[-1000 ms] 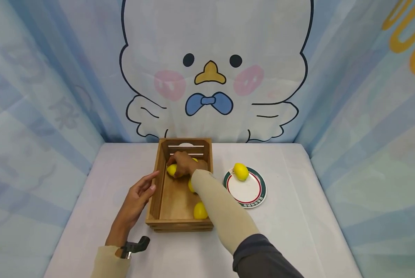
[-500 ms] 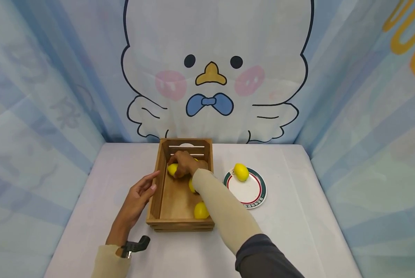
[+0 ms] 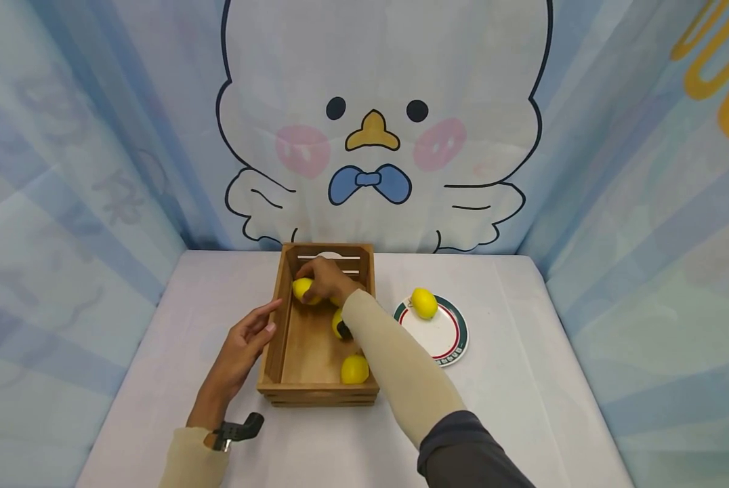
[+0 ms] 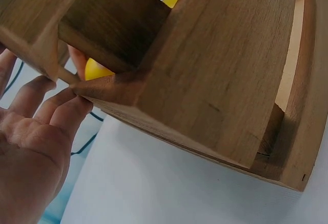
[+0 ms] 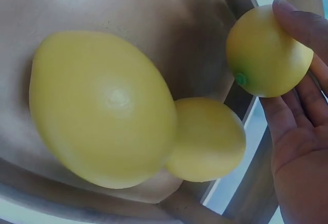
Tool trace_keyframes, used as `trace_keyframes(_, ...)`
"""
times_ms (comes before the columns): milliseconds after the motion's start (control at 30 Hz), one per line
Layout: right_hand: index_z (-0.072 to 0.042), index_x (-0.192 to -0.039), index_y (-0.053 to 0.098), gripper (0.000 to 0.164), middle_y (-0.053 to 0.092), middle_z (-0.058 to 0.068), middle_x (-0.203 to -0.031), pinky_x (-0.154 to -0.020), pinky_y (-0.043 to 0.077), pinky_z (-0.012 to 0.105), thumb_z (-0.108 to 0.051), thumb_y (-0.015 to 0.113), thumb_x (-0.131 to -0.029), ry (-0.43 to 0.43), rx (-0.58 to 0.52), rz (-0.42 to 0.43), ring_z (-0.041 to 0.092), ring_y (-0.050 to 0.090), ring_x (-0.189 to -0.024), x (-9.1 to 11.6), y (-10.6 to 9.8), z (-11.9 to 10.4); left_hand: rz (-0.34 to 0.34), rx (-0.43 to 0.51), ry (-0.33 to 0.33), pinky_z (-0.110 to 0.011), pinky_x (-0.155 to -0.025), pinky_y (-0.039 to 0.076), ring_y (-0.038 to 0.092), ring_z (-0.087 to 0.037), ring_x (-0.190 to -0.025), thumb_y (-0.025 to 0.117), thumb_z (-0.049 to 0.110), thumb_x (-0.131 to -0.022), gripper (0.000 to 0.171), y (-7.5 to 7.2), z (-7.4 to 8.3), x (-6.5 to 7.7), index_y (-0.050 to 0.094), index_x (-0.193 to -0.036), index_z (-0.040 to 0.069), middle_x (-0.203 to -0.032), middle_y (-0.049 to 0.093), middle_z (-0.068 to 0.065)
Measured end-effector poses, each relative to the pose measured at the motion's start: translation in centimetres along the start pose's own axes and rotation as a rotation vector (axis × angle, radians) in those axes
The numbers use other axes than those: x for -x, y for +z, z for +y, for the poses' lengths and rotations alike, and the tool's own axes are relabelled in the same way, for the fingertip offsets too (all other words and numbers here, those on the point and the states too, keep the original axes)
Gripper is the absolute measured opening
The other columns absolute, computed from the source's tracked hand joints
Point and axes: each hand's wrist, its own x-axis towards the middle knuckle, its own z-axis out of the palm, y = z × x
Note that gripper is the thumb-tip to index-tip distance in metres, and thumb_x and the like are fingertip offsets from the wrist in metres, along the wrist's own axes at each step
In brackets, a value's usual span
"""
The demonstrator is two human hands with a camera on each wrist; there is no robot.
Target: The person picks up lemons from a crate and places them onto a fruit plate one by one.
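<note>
In the head view a slatted wooden crate (image 3: 317, 389) stands on the table with several yellow lemons in it. My right hand (image 3: 330, 279) reaches into its far left corner and grips a lemon (image 3: 302, 290) between thumb and fingers. The right wrist view shows this held lemon (image 5: 269, 52) above the crate floor, its green tip visible. Two more lemons, a nearer one (image 5: 102, 111) and a smaller-looking one (image 5: 207, 139), lie beside it. The fingers of my left hand (image 3: 239, 349), nearly straight, touch the crate's left wall. Another lemon (image 3: 355, 370) lies at the crate's near right corner.
Right of the crate, a white plate (image 3: 433, 339) with a green and red rim bears one lemon (image 3: 424, 303). My right forearm crosses over the crate's right wall. A printed curtain (image 3: 370, 224) rises behind the table, and others flank it.
My right hand has raised the lemon a little and shifted slightly away from me. A dark part at the right wrist now shows over the middle lemon. The left hand stays at the crate wall.
</note>
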Motion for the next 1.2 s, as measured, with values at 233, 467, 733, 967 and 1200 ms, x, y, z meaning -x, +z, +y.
trace_keyframes(233, -0.011, -0.13, 0.076, 0.052, 0.074, 0.007, -0.131, -0.096, 0.056, 0.03, -0.006, 0.092, -0.081, 0.032, -0.034, 0.043, 0.019, 0.063, -0.107, 0.2, -0.6, -0.2, -0.006, 0.005, 0.002, -0.075, -0.125, 0.02, 0.016, -0.04, -0.165, 0.059, 0.035, -0.11, 0.057, 0.1, 0.0, -0.1, 0.042, -0.164, 0.026, -0.179, 0.021, -0.005)
trace_keyframes(467, -0.013, -0.13, 0.076, 0.05, 0.074, 0.007, -0.131, -0.097, 0.058, 0.031, -0.011, 0.092, -0.082, 0.065, -0.069, 0.083, 0.019, 0.064, -0.105, 0.4, -1.1, -0.3, -0.004, -0.002, -0.006, -0.075, -0.125, 0.02, 0.017, -0.04, -0.165, 0.059, 0.037, -0.11, 0.057, 0.2, 0.0, -0.1, 0.042, -0.164, 0.028, -0.179, 0.021, -0.004)
trace_keyframes(733, -0.014, -0.128, 0.077, 0.048, 0.074, 0.007, -0.129, -0.1, 0.058, 0.034, -0.01, 0.092, -0.083, 0.09, -0.165, 0.102, 0.02, 0.065, -0.106, 0.4, -1.4, 0.1, 0.003, 0.001, -0.01, -0.075, -0.125, 0.021, 0.018, -0.039, -0.165, 0.059, 0.036, -0.11, 0.057, 0.2, 0.1, 0.0, 0.042, -0.163, 0.026, -0.178, 0.023, -0.004)
trace_keyframes(967, -0.014, -0.132, 0.075, 0.05, 0.072, 0.008, -0.133, -0.103, 0.058, 0.036, -0.012, 0.09, -0.085, 0.084, -0.215, 0.096, 0.022, 0.064, -0.109, 1.0, -2.1, -0.2, 0.01, -0.014, -0.015, -0.076, -0.124, 0.02, 0.017, -0.041, -0.165, 0.059, 0.037, -0.11, 0.057, 0.3, 0.3, 0.1, 0.042, -0.164, 0.026, -0.179, 0.02, -0.006)
trace_keyframes(1200, -0.016, -0.134, 0.075, 0.049, 0.072, 0.007, -0.135, -0.105, 0.057, 0.038, -0.01, 0.089, -0.087, 0.053, -0.217, 0.094, 0.022, 0.065, -0.111, 1.5, -2.6, -0.5, 0.017, -0.018, -0.024, -0.076, -0.124, 0.021, 0.018, -0.041, -0.165, 0.059, 0.038, -0.11, 0.057, 0.3, 0.2, 0.2, 0.042, -0.164, 0.028, -0.179, 0.021, -0.005)
